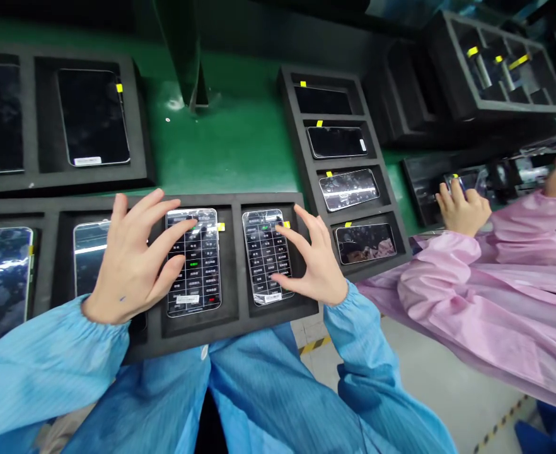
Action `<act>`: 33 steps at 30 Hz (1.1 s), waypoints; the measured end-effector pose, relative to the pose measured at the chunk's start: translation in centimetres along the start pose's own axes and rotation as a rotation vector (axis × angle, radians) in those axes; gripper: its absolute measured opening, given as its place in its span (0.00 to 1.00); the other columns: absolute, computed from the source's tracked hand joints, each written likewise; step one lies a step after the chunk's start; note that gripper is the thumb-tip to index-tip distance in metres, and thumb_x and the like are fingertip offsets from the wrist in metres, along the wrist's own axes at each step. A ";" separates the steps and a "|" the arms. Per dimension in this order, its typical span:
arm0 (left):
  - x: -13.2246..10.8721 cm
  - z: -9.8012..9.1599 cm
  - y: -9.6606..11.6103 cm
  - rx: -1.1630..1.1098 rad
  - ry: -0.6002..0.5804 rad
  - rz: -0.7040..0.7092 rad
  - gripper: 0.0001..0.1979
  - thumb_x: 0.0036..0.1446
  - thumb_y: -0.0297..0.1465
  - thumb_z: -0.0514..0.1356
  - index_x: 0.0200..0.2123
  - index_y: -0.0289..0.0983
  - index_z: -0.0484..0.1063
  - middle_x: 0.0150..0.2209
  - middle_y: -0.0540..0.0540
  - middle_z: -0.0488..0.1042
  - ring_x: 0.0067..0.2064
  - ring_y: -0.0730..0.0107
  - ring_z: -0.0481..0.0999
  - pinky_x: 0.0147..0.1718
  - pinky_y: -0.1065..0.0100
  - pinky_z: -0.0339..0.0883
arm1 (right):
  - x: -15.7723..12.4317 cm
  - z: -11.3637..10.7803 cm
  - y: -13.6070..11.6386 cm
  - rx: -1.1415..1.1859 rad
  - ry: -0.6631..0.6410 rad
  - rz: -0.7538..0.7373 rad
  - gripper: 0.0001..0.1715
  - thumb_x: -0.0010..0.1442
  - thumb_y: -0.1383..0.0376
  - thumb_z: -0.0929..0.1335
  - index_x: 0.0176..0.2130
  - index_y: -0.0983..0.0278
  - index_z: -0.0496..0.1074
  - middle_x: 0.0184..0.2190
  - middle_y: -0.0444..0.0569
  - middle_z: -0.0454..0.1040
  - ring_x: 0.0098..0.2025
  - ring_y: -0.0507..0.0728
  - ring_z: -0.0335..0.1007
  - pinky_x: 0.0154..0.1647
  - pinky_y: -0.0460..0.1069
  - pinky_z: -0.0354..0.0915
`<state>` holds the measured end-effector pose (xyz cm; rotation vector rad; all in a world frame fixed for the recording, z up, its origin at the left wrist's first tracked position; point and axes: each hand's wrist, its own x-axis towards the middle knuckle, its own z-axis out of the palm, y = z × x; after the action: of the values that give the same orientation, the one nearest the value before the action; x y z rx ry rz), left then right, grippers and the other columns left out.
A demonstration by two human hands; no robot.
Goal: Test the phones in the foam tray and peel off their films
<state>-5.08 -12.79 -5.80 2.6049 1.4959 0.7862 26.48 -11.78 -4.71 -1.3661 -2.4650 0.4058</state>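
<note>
A black foam tray [233, 271] in front of me holds several phones in compartments. My left hand [136, 258] is spread over the left edge of a lit phone [200, 252] showing a grid menu with green and red entries. At the tray's right end lies a second lit phone [263, 255] with a similar grid. My right hand [313, 258] has its fingers apart at that phone's right side, index fingertip and thumb over its screen. Neither hand grips anything. Left of these, a darker phone [86, 252] is partly hidden behind my left hand.
Another foam tray with phones [139, 139] lies at the upper left. A tray with several phones [389, 189] stands right of centre, below stacked trays [457, 101]. A person in pink sleeves [439, 265] works at the right. A dark metal bracket [183, 50] rises behind.
</note>
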 end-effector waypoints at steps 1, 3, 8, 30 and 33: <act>0.0 0.1 -0.1 -0.011 0.004 -0.002 0.20 0.64 0.33 0.48 0.56 0.35 0.66 0.61 0.33 0.62 0.69 0.46 0.55 0.68 0.38 0.42 | -0.4 -0.4 0.1 0.023 -0.075 -0.026 0.51 0.47 0.51 0.75 0.64 0.60 0.59 0.71 0.59 0.44 0.71 0.70 0.43 0.70 0.69 0.45; 0.0 0.3 -0.2 -0.036 0.010 -0.002 0.20 0.65 0.35 0.47 0.56 0.35 0.67 0.61 0.33 0.63 0.69 0.47 0.56 0.68 0.39 0.42 | -1.2 -1.2 0.0 0.023 -0.186 -0.030 0.59 0.43 0.52 0.77 0.67 0.61 0.53 0.72 0.60 0.41 0.72 0.70 0.40 0.70 0.71 0.43; 0.3 0.4 -0.4 -0.058 0.036 -0.022 0.22 0.66 0.38 0.45 0.55 0.34 0.69 0.60 0.33 0.64 0.68 0.47 0.57 0.69 0.40 0.40 | -2.0 -1.4 -0.1 -0.092 -0.196 -0.028 0.63 0.42 0.51 0.79 0.68 0.59 0.51 0.71 0.61 0.43 0.72 0.70 0.41 0.70 0.70 0.43; -1.7 -0.7 -1.0 0.034 -0.062 0.004 0.22 0.66 0.36 0.45 0.57 0.37 0.68 0.67 0.35 0.56 0.70 0.46 0.51 0.67 0.37 0.40 | 2.7 1.6 -1.4 -0.143 0.003 0.009 0.26 0.68 0.52 0.61 0.62 0.55 0.63 0.70 0.55 0.48 0.70 0.64 0.47 0.71 0.68 0.41; -1.5 -0.7 -0.7 0.086 -0.211 -0.053 0.21 0.65 0.37 0.49 0.60 0.43 0.65 0.70 0.39 0.50 0.72 0.47 0.47 0.68 0.35 0.36 | 2.4 1.5 -1.4 -0.103 0.056 0.063 0.26 0.68 0.54 0.61 0.63 0.56 0.62 0.69 0.54 0.50 0.70 0.63 0.48 0.71 0.66 0.43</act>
<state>-6.57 -13.77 -6.01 2.5979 1.5618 0.4355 23.66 -10.57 -5.25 -1.4774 -2.4331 0.2537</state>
